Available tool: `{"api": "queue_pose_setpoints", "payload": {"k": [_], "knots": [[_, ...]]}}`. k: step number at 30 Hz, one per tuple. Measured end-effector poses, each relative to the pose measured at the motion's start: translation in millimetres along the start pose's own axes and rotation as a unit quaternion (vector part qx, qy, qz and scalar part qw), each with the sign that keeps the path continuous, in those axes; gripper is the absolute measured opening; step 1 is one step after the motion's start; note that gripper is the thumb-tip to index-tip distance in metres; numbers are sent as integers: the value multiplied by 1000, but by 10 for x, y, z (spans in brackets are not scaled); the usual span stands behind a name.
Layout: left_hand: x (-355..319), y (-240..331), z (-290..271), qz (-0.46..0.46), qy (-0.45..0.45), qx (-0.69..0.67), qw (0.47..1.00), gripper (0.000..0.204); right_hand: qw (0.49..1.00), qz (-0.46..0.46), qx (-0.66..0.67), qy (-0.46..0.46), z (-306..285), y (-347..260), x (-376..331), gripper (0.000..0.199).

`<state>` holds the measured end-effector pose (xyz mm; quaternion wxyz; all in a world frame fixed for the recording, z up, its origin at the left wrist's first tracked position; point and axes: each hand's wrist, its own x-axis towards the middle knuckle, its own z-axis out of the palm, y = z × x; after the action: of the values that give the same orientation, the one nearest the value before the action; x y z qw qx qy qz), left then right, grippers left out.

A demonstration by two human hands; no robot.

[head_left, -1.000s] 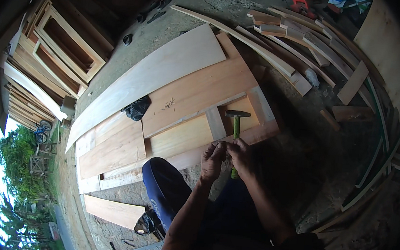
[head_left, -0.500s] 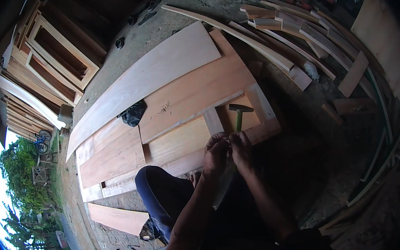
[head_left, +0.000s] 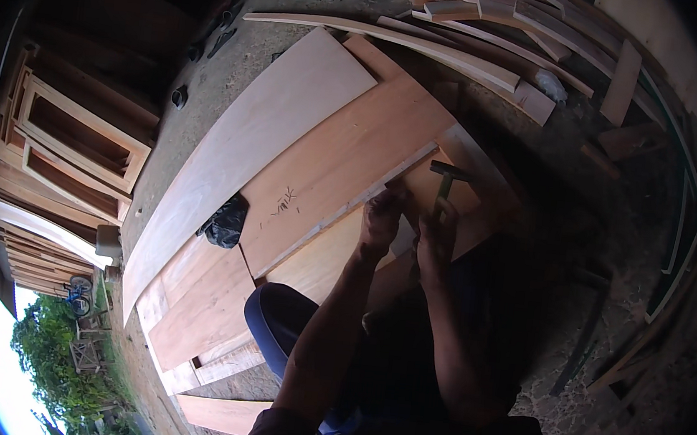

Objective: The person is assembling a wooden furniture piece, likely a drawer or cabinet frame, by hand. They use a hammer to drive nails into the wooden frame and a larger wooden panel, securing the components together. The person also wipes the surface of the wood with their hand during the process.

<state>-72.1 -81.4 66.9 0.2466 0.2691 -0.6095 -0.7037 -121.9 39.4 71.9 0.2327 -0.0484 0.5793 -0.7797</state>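
The right hand point(head_left: 437, 234) is wrapped around the handle of a hammer point(head_left: 445, 191), fingers curled over it, the wrist nearly in line with a forearm that reaches away from the body and leans a little left. The left hand point(head_left: 381, 214) is just beside it, a gap between them, its fingers bunched together at the end of a forearm slanting far and to the right; in this shadow it is hard to tell whether they pinch anything.

The hammer is above the far right part of a wooden panel point(head_left: 328, 165). Its handle runs near to far, tipped slightly right, with the head at the far end. The dark, narrow head lies crosswise, its right end a little nearer. The handle is slim and greenish.

The panel is reddish, smooth sheet wood with lighter strips of rougher timber along its near side. Thin dark slivers point(head_left: 284, 202) lie scattered on it, left of the hands. Farther left sits a crumpled, shiny black plastic bag point(head_left: 225, 222). A long, pale, smooth board point(head_left: 243, 136) lies along the panel's far left side. Beyond, at far right, straight-edged lengths of timber point(head_left: 456, 60) are heaped on the rough grey floor point(head_left: 199, 111).
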Motion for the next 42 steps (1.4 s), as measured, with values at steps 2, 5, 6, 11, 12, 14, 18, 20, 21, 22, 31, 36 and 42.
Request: {"api": "queue_pose_setpoints", "payload": {"k": [2,5,6,11,12,14,18,20,21,22,31,36,42], "knots": [[410,59,-357,15,-69,186,980,15,996,94,1,5,47,-200,-43,48],[1020,133,-961,125,-229,515,816,18,997,70,-32,21,23,67,-58,56],[1126,161,-930,23,-247,572,781,19,998,50,-42,13,-17,96,-72,54],[1336,219,-484,-112,-338,632,688,26,996,-14,-84,35,-38,374,-20,50],[1356,194,-466,-97,-355,638,677,26,994,-7,-99,35,3,356,-34,50],[1369,149,-452,-68,-387,646,654,25,993,10,-114,31,76,319,-72,49],[1426,298,-224,-115,-396,683,602,24,993,23,-110,34,121,243,-80,46],[1496,171,-447,-108,-406,683,598,23,994,27,-101,30,163,287,-94,45],[1523,141,-423,-114,-411,678,599,23,994,26,-100,33,142,335,-81,44],[1547,116,-399,-122,-415,673,600,23,994,26,-99,35,126,379,-72,43],[1660,46,-442,-169,-449,644,595,23,992,52,-107,33,155,497,-141,34],[1628,80,-417,-128,-450,651,598,24,988,10,-145,45,172,608,-169,36],[1594,106,-413,-116,-451,692,552,23,989,111,-98,12,259,572,-259,49]]}}
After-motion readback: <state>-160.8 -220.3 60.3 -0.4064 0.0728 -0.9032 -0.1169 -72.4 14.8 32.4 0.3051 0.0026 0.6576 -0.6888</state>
